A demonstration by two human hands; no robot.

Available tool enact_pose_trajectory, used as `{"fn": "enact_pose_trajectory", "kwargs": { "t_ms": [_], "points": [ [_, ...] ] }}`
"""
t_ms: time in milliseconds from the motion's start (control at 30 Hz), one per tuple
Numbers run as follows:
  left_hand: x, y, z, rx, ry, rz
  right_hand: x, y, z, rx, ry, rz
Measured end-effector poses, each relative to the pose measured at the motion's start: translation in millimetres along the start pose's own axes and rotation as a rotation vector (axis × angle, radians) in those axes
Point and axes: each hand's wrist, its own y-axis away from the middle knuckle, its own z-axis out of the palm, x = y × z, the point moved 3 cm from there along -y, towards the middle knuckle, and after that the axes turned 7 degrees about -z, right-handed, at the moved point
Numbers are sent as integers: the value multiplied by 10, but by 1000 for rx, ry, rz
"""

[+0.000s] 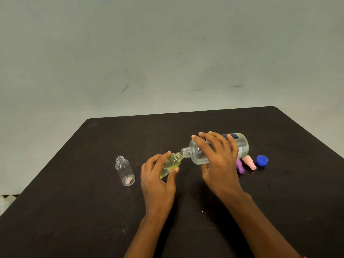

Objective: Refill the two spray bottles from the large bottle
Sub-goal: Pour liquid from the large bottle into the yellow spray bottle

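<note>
From the head camera, the left hand (158, 176) curls its fingers and thumb around a small spray bottle (172, 162), tilted and partly filled with yellowish liquid. The bottle's open mouth points toward the right hand (218, 161). That hand clamps over the large bottle (242, 146), which is tipped nearly onto its side, its threaded neck touching the small bottle's mouth between the two hands. Left of the left hand, apart from it, a second spray bottle (125, 170) stands empty and uncapped on the black table (74, 202). Just right of the right hand lie a purple spray top (240, 168), a pink spray top (249, 162) and a blue cap (262, 161).
</note>
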Motion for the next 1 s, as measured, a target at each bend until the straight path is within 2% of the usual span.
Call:
{"fn": "enact_pose_trajectory", "kwargs": {
  "t_ms": [1000],
  "points": [
    [-10, 1, 0, -9, 7, -19, 5, 8, 20, 13, -2, -3]
  ]
}}
